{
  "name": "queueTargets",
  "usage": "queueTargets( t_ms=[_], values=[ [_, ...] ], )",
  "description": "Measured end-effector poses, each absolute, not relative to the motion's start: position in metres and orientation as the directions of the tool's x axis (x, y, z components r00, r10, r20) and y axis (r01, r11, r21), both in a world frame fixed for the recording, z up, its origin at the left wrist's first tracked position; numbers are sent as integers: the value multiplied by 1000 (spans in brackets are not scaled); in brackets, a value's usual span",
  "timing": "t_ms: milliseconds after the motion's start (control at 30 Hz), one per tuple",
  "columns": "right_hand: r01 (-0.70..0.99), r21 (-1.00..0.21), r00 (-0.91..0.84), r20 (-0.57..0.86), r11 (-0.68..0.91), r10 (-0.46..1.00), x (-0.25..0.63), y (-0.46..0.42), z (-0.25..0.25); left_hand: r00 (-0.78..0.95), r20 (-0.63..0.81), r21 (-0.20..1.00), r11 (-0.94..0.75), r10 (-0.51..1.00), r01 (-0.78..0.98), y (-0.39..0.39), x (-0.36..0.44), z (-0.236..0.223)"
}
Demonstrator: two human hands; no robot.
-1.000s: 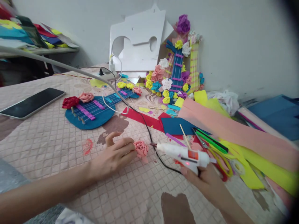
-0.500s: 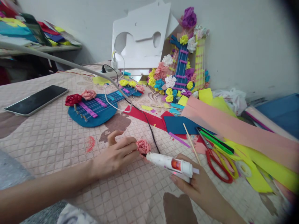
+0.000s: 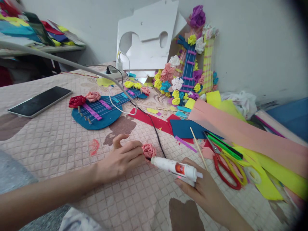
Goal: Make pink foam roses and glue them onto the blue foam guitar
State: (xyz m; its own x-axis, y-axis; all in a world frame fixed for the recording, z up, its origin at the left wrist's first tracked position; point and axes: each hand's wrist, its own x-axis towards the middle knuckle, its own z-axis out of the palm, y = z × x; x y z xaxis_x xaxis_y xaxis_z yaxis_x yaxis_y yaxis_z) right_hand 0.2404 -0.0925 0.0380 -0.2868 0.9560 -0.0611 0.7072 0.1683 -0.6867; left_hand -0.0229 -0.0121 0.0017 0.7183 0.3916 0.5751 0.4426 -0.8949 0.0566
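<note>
My left hand (image 3: 124, 158) rests on the quilted tablecloth, its fingertips closed on the side of a small pink paper rose (image 3: 149, 150). A white hot glue gun (image 3: 172, 167) with an orange window lies in the grip of my right hand (image 3: 201, 189). The gun's dark nozzle is at the lower edge of the rose; whether it touches cannot be made out. Beyond my left hand lies a blue toy guitar (image 3: 98, 110) with purple bars, strings, and red, pink and yellow paper flowers.
A phone (image 3: 39, 101) lies at left. Red-handled scissors (image 3: 226, 170), a green cutter (image 3: 225, 146), a wooden stick (image 3: 198, 147) and coloured paper (image 3: 250, 128) spread at right. A white cable (image 3: 79, 66) arcs across. Flower-covered guitars (image 3: 189, 72) lean against the wall.
The view has shifted slightly, moving everything a little to the right. Both hands, the rose and the glue gun keep nearly the same positions relative to one another.
</note>
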Motion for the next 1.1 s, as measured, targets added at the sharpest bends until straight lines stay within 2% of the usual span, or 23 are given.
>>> queueTargets(
  t_ms=[233, 467, 667, 833, 1100],
  values=[
    [721, -669, -285, -49, 180, 957, 241, -92, 38, 727, 570, 40, -896, 384, 442, -12, -23, 4],
    [695, -712, -250, -111, 98, 962, 245, -96, 34, 696, 592, 75, -887, 406, 455, -12, -20, 6],
    [677, -733, -223, -113, 70, 968, 254, -98, 35, 679, 571, 159, -873, 462, 461, -12, -18, 6],
    [635, -772, -173, -195, -42, 965, 258, -99, 36, 687, 498, 264, -847, 530, 461, -10, -19, 8],
    [653, -757, -187, -126, 27, 974, 256, -98, 36, 661, 457, 403, -802, 594, 442, -7, -17, 7]
  ],
)
